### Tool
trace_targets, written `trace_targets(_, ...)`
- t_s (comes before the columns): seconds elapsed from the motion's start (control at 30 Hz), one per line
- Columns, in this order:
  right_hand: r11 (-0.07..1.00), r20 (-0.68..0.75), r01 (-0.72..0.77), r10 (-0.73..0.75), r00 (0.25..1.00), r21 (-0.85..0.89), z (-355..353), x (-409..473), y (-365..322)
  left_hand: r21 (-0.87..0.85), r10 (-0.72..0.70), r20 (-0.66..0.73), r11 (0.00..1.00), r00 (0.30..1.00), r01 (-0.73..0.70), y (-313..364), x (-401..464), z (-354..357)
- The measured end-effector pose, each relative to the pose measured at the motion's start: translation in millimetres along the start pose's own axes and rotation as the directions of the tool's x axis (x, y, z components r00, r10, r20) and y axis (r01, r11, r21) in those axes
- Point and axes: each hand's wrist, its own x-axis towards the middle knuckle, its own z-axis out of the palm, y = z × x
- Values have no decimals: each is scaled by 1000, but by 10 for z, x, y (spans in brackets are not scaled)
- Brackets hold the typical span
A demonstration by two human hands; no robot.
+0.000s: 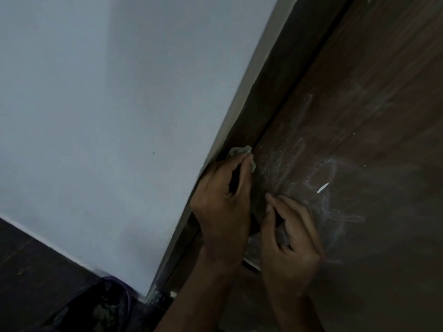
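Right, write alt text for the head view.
A left hand grips a crumpled pale cloth against the edge of a dark brown wooden door, beside a white wall. The right hand, fingers curled, touches the door lower down, where whitish smears cover the wood.

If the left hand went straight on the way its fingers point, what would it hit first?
Nothing solid, as far as shows. The left hand, gripping the rag, points up along the seam between door frame and door; only wood and whitish dust lie ahead.
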Motion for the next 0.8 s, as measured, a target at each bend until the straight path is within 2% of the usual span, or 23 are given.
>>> trace_targets(0.07, 1000, -26, 24, -24, 999, -17, -4, 41, -12, 47, -10, 20, 999, 1000, 9, 26, -25, -26)
trace_targets(0.17, 989, 19, 120, -119, 993, -87, 43, 66, 5, 116, -169, 37, 980, 985, 163, -23, -173, -146)
trace_targets(0.23, 958, 159, 237, -211, 964, -164, 82, 88, 45, 80, -302, 50, 951, 952, 298, -5, -175, -186)
trace_targets(0.3, 929, 282, 330, -275, 919, -169, 150, 119, 106, -18, -428, 84, 902, 900, 431, 80, -116, -177)
trace_targets(0.43, 890, 346, 424, -351, 870, -166, 272, 221, 203, -130, -570, 124, 802, 812, 583, 222, -74, -165)
trace_targets(0.5, 872, 323, 459, -390, 862, -171, 289, 273, 210, -147, -569, 158, 795, 807, 589, 250, -89, -189)
trace_targets(0.57, 847, 265, 488, -431, 863, -212, 269, 372, 200, -122, -489, 180, 850, 853, 513, 273, -104, -240)
trace_targets(0.67, 793, 152, 497, -476, 866, -353, 229, 485, 189, -51, -355, 125, 930, 926, 364, 252, -104, -310)
trace_targets(0.73, 768, 195, 522, -485, 852, -370, 216, 443, 201, -35, -362, 105, 929, 926, 368, 249, -85, -341)
trace_targets(0.8, 764, 322, 563, -472, 821, -315, 190, 311, 197, -22, -374, 121, 925, 920, 379, 254, -91, -366)
